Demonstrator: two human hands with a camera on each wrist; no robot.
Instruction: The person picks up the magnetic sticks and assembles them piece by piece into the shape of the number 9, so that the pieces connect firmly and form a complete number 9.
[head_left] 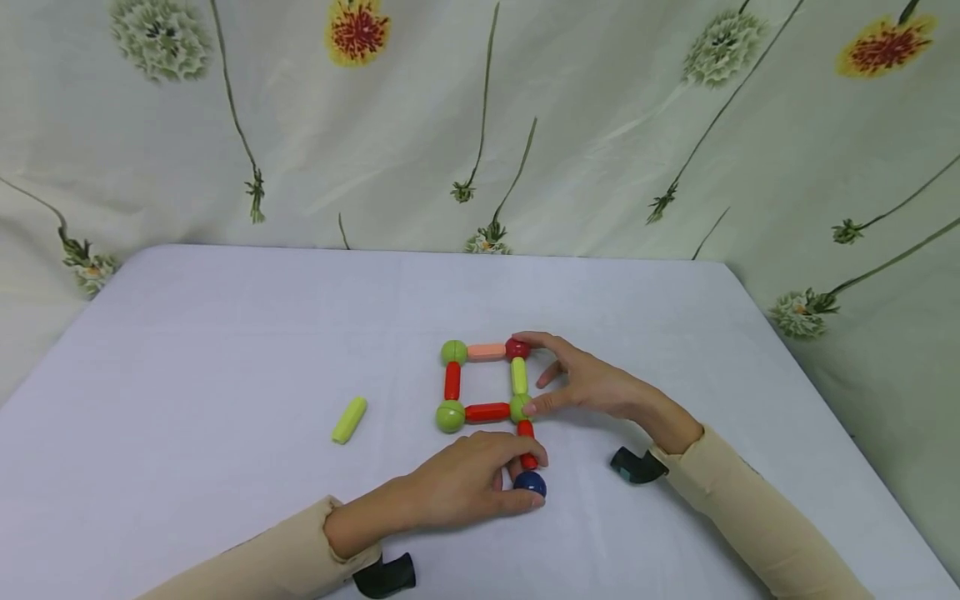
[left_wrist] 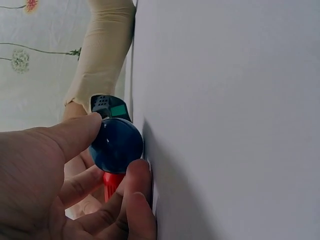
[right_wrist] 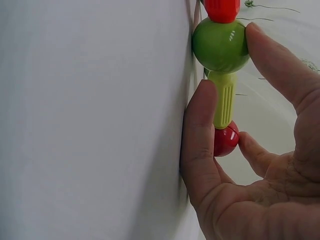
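Note:
A square of toy building sticks and balls lies on the table. It has a red ball (head_left: 517,349), green balls at the other corners, a pink stick (head_left: 486,352), a yellow-green stick (head_left: 519,376) and red sticks. From its near right green ball (right_wrist: 220,45), another red stick (head_left: 527,442) extends toward me, ending at a blue ball (left_wrist: 116,146). My left hand (head_left: 461,479) grips the blue ball, thumb on one side, fingers curled beside the red stick. My right hand (head_left: 592,383) spans the square's right side, thumb on the green ball and index finger on the red ball.
A loose yellow-green stick (head_left: 349,420) lies on the white-covered table (head_left: 225,350), left of the square. Black wrist devices (head_left: 637,465) sit under both sleeves. A flower-patterned cloth (head_left: 585,125) hangs behind the table.

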